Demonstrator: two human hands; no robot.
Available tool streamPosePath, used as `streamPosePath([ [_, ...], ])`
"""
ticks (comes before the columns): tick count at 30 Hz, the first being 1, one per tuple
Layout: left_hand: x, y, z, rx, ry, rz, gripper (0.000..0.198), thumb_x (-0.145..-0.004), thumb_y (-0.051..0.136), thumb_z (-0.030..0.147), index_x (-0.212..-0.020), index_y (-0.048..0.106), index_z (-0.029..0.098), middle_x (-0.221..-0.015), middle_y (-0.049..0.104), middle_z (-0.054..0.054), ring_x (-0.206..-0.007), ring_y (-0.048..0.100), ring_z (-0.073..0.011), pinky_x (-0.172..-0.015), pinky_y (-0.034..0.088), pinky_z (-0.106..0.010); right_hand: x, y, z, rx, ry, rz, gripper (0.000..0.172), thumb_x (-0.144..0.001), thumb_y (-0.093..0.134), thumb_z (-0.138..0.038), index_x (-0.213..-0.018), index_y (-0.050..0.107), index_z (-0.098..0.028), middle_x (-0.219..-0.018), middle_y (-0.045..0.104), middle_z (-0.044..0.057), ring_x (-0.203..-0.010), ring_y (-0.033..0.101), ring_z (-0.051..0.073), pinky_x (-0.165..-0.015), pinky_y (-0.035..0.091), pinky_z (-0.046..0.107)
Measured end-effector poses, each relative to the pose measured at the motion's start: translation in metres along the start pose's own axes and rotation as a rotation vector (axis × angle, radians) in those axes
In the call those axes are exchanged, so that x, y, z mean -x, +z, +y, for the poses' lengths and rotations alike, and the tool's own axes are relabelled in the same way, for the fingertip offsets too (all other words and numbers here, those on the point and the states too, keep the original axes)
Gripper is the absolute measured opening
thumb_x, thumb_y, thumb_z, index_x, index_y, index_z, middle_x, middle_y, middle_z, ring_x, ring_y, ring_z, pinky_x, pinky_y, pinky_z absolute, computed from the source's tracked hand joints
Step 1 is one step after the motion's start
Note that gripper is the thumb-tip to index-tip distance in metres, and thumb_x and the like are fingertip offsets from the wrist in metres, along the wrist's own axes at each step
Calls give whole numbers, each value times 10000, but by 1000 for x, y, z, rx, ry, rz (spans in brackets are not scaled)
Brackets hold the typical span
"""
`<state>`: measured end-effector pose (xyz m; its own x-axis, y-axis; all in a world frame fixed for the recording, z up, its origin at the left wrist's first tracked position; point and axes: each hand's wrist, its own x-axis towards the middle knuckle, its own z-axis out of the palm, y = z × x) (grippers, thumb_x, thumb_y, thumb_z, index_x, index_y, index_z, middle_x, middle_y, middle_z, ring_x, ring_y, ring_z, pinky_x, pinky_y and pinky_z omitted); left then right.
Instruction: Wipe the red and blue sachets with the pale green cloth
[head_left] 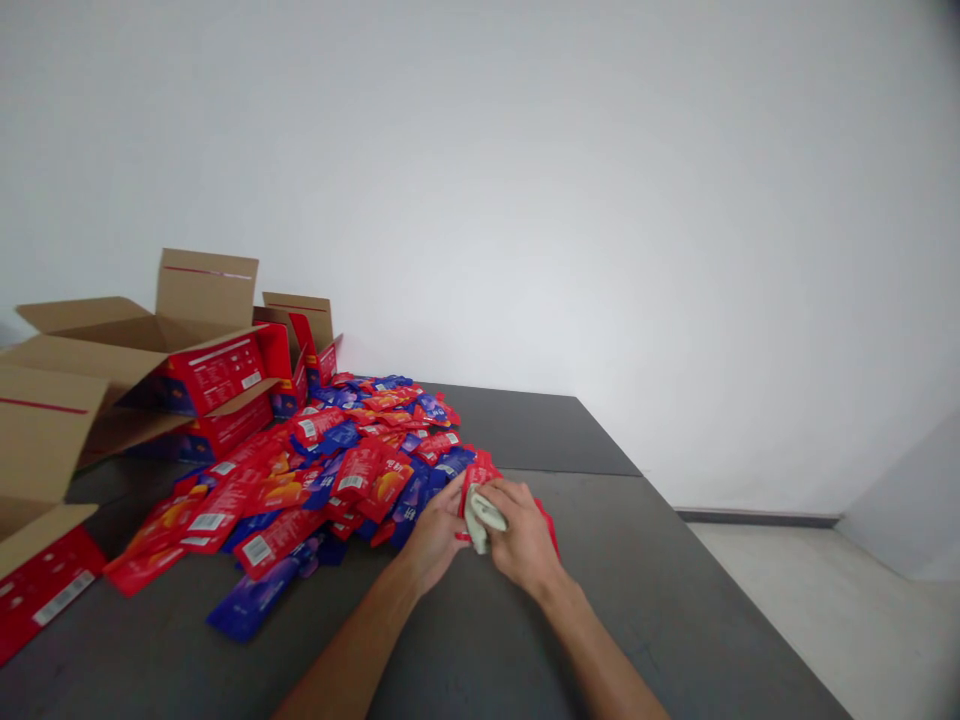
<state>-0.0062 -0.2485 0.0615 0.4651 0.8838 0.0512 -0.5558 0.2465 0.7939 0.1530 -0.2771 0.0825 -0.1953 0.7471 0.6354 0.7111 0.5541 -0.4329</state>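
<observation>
A red packet (pixel 478 477) is held upright on its left side by my left hand (pixel 437 532), whose fingers wrap its edge. My right hand (pixel 523 532) grips a pale, folded cloth (pixel 480 512) and presses it against the packet's face. More red shows behind my right hand, at its right side. Left of both hands lies a wide heap of red packets (pixel 276 540) and blue packets (pixel 255 600), some with barcodes showing.
Open cardboard boxes with red printed sides (pixel 221 376) stand at the left, flaps spread. Another open box (pixel 56 590) sits at the near left. The dark table (pixel 600 600) meets a white wall behind, with floor beyond its right edge.
</observation>
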Motion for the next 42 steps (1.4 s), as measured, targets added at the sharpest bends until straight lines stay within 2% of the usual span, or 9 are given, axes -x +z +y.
streamPosePath([
  [8,1,0,4,-84,35,-162,986,-501,536,6,-1439,479,306,-1381,594,-77,-1161,593,-268,-858,514,-351,-16,9,12,100,46,127,546,-810,497,-47,-1294,626,-264,-1299,611,69,-1138,531,250,-968,472,411],
  [12,-2,-7,8,-62,100,-95,969,-476,529,8,-1416,514,244,-1311,634,-101,-1072,617,-245,-742,490,-268,-3,15,-6,65,-68,-20,647,-735,501,-10,-1321,606,-264,-1310,605,66,-1129,521,266,-962,474,429],
  [16,-3,-15,12,-38,79,-31,963,-482,553,34,-1424,502,226,-1227,672,-106,-898,646,-205,-596,423,-218,8,19,-24,63,-109,-125,751,-632,520,8,-1321,603,-280,-1307,609,56,-1088,525,276,-933,491,438],
  [22,-4,-14,11,23,82,82,708,-622,629,96,-1321,603,205,-1111,718,-93,-849,674,-205,-693,497,-275,10,20,-14,8,-18,30,628,-744,515,-6,-1299,620,-279,-1293,610,76,-1103,539,270,-927,494,438],
  [28,-11,-15,12,47,156,230,592,-643,691,105,-1227,641,187,-1089,729,-88,-869,702,-213,-741,530,-301,9,15,6,-90,157,235,395,-864,580,-152,-1237,643,-266,-1247,634,86,-1136,564,267,-984,469,453],
  [31,-12,-17,11,52,188,323,627,-650,706,110,-1263,609,202,-1038,736,-67,-809,702,-191,-710,529,-290,8,15,3,-187,185,212,358,-867,634,-212,-1219,649,-273,-1229,650,79,-1132,582,259,-994,477,440],
  [34,-11,-15,7,36,191,328,681,-650,748,129,-1304,584,225,-1019,737,-48,-806,700,-179,-707,519,-275,8,18,-8,-247,131,155,361,-869,643,-211,-1224,649,-280,-1233,653,74,-1146,584,252,-1002,483,423],
  [38,-10,-6,0,78,122,273,436,-668,799,218,-1086,692,154,-954,738,-51,-850,696,-194,-770,523,-286,11,24,-19,-270,37,108,377,-877,612,-165,-1235,638,-284,-1247,646,69,-1161,571,245,-1003,484,422],
  [42,-8,2,0,274,63,270,248,-772,744,347,-893,686,138,-807,713,-34,-848,694,-216,-815,541,-328,17,32,-19,-180,-66,68,539,-825,543,-55,-1305,609,-291,-1320,593,75,-1173,543,257,-986,486,443],
])
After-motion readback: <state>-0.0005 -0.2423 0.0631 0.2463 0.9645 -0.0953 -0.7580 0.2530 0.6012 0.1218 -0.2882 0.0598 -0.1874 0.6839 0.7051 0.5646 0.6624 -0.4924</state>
